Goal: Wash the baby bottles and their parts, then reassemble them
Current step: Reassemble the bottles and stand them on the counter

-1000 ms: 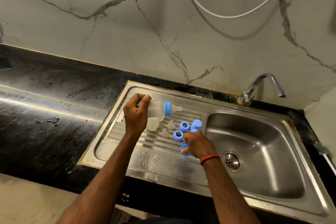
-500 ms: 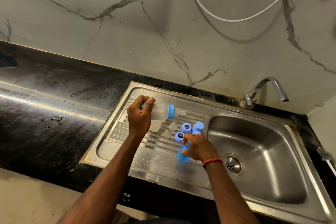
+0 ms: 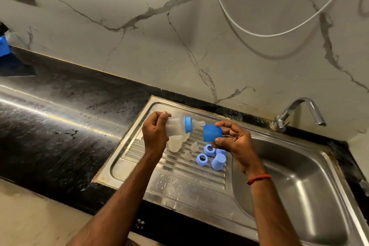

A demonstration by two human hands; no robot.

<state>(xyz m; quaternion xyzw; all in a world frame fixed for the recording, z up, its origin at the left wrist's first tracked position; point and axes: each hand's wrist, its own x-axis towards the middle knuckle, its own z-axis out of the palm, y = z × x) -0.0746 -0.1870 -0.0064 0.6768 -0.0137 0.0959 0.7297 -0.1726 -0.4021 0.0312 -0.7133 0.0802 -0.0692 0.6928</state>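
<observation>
Over the ribbed drainboard (image 3: 179, 183) of the steel sink, your left hand (image 3: 154, 134) grips a clear bottle (image 3: 175, 125) by its base, with the fingers curled round it. The bottle lies almost sideways in the air and its top points to the right. A blue ring (image 3: 188, 125) sits on its neck, and a clear teat (image 3: 198, 124) stands out of this ring.

Your right hand (image 3: 233, 142) pinches a blue cap (image 3: 212, 133) between the thumb and the fingers. The cap is just beside the tip of the teat, and it is not possible to tell whether the two touch. A red thread (image 3: 258, 178) goes round your right wrist.

Under both hands more parts lie on the drainboard. A second bottle (image 3: 175, 144), also clear, lies below the held one. Near it are a small teat (image 3: 194, 146) and another teat (image 3: 187, 156). To their right you have a loose ring (image 3: 202, 159) and a further ring (image 3: 209, 149), both blue. Just beside them stands a second cap (image 3: 218, 162) with its closed end up, and one more blue piece (image 3: 222, 151) is partly hidden by your right hand.

The basin (image 3: 299, 185) is on the right, with the tap (image 3: 299, 110) at its far side. On the left the black bench (image 3: 60, 126) carries some water drops. A white cable (image 3: 259, 34) hangs before the marbled wall.
</observation>
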